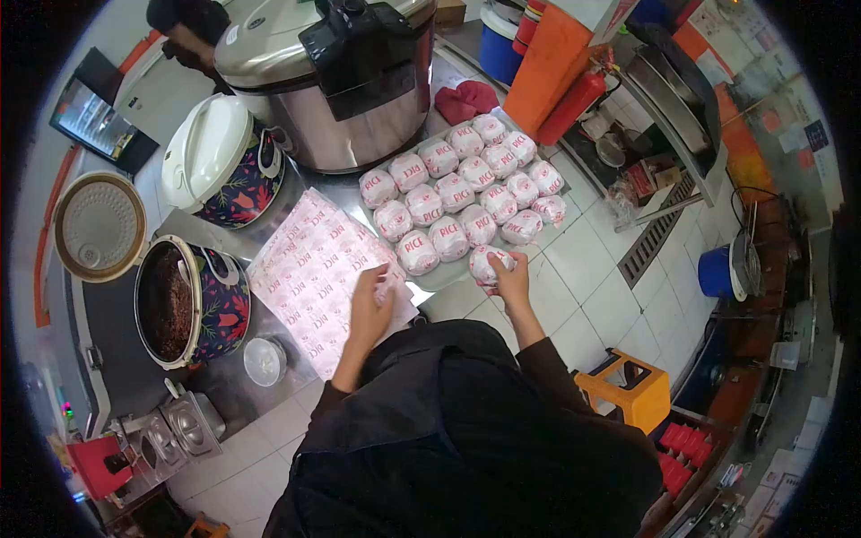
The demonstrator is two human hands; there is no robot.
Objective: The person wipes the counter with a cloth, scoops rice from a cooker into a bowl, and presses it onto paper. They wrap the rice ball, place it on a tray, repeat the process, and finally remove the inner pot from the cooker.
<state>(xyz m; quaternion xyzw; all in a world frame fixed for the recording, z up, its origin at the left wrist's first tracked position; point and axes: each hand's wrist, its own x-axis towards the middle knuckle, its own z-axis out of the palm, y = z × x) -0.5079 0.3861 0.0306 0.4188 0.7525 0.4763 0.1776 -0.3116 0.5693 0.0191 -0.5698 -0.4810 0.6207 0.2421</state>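
My right hand (513,280) grips a paper-wrapped rice ball (486,264), white with red print, at the near edge of the tray. Rows of similar wrapped rice balls (454,190) marked RICE fill that metal tray (439,276) on the counter. My left hand (370,307) hovers over the right part of a stack of printed wrapping paper (309,269), its fingers loosely bent and apart, with nothing in them. Left of the paper stands an uncovered flowered rice cooker (220,309) with dark brown rice inside. A small clear bowl (265,361) sits just in front of it.
A large steel cooker (345,90) and a lidded flowered cooker (220,170) stand at the back. A red cloth (468,100) lies behind the tray. Right of me are a yellow stool (625,388) and a fire extinguisher (576,103). Another person (188,36) is at back left.
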